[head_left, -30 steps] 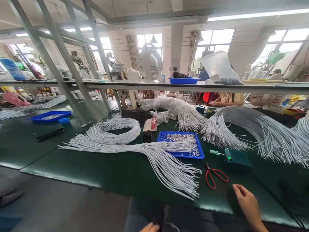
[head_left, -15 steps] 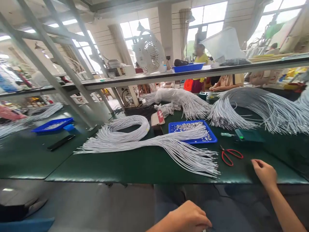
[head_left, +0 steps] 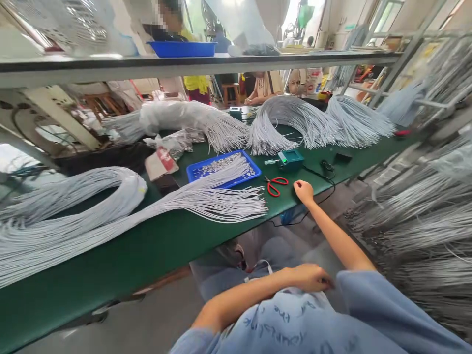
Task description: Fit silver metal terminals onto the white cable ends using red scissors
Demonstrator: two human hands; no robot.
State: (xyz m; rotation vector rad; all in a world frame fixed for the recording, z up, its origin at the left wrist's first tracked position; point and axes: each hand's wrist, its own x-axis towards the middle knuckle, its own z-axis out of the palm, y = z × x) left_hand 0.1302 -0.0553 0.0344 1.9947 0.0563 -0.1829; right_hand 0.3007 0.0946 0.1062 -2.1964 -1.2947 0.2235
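My right hand (head_left: pixel 304 191) rests closed on the green table edge, just right of the red-handled pliers (head_left: pixel 276 186); whether its curled fingers hold anything cannot be made out. Held low in front of my shirt, my left hand (head_left: pixel 313 278) has its fingers curled, and what they hold, if anything, is hidden. A bundle of white wires (head_left: pixel 217 199) lies along the table, some of its ends over a blue tray (head_left: pixel 191 173) of small metal parts. Behind the pliers sits a small green device (head_left: pixel 293 160).
A coiled wire bundle (head_left: pixel 125 184) lies left. More bundles (head_left: pixel 273 128) stand behind, below a shelf (head_left: pixel 258 60) with a blue basin (head_left: pixel 182 48). A black cable (head_left: pixel 320 175) trails over the table edge. Wires hang on a rack at right. People are beyond the shelf.
The view has swung right and down, bringing my shirt and the right-hand rack into sight. My left hand is now close to my body. My right hand still rests by the pliers.
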